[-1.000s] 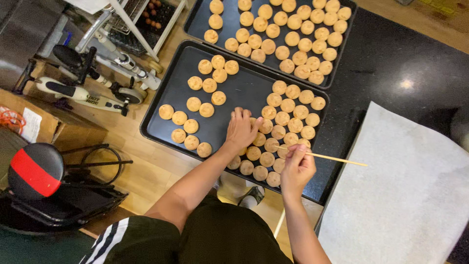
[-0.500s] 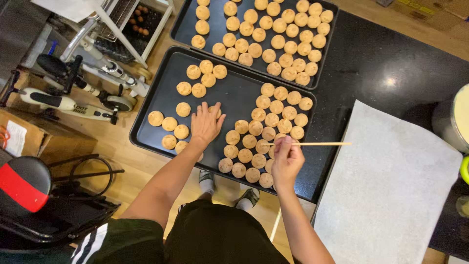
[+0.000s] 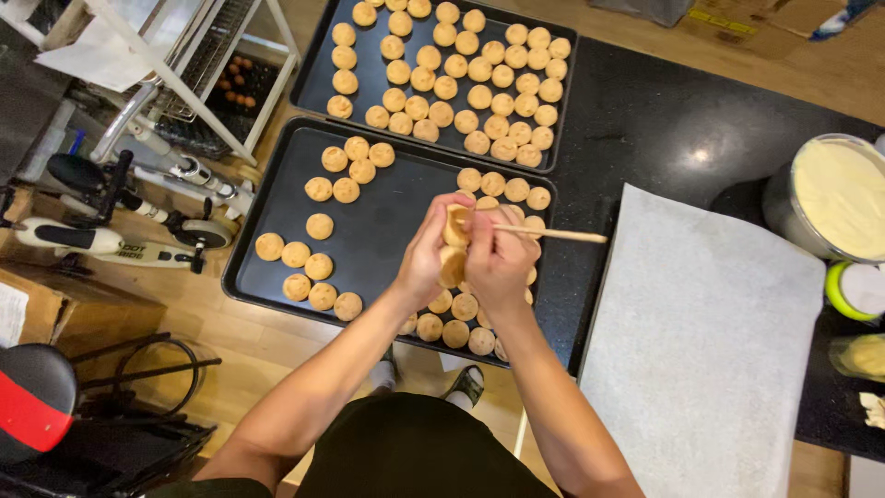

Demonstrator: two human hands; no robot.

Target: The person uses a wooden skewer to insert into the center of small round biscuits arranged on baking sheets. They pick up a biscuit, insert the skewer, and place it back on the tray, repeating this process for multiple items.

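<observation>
Golden-brown, a small round puff pastry (image 3: 454, 242) sits pinched between both hands above the near baking tray (image 3: 387, 231). The left hand (image 3: 426, 256) curls closed around the puff from the left, fingers wrapped against its side. The right hand (image 3: 501, 258) is closed too, pressing against the puff from the other side while gripping a thin wooden stick (image 3: 558, 234), whose free end points to the right over the tray's edge; its other end is hidden at the puff. Beneath the hands, more puffs (image 3: 456, 327) lie in close rows on the right half of the black tray, and a looser scatter of puffs (image 3: 318, 267) lies on its left half. To the right, a pale sheet of parchment (image 3: 701, 350) lies on the dark worktop (image 3: 664, 129). Farther off, a second black tray (image 3: 309, 88) is crowded with puffs. At the far right stands a metal bowl of pale cream (image 3: 834, 198).
</observation>
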